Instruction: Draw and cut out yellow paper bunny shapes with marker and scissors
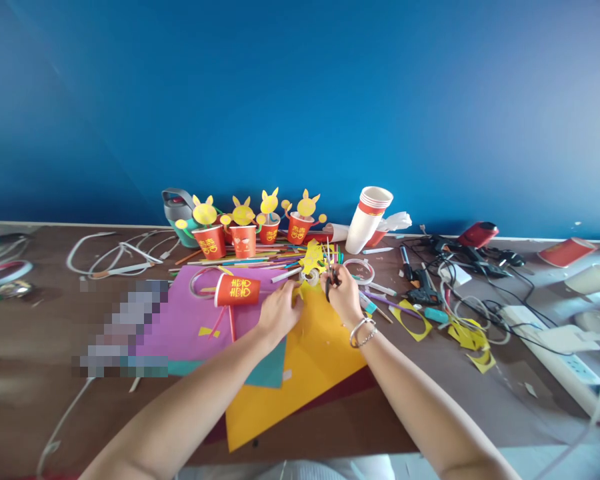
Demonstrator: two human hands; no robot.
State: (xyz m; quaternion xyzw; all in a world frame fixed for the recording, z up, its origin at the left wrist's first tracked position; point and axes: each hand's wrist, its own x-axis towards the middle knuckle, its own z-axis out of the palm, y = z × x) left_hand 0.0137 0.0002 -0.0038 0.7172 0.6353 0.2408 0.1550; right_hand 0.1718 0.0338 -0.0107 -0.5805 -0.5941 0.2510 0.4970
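Note:
In my right hand (343,293) are black-handled scissors (330,270), their blades pointing up and away beside a cut yellow paper piece (313,255). My left hand (281,308) is just left of that paper, fingers bent together over the orange sheet (320,340); what they hold, if anything, is too small to tell. A red paper cup (237,291) with yellow characters lies on its side on the purple sheet (180,313), left of my left hand. A roll of tape (310,275) sits between my hands.
Red cups with yellow paper figures (210,241) stand at the back, near stacked white cups (367,223). Coloured sticks (265,255) lie behind the sheets. On the right are a glue gun (423,290), yellow scraps (470,335), cables and a power strip (575,367).

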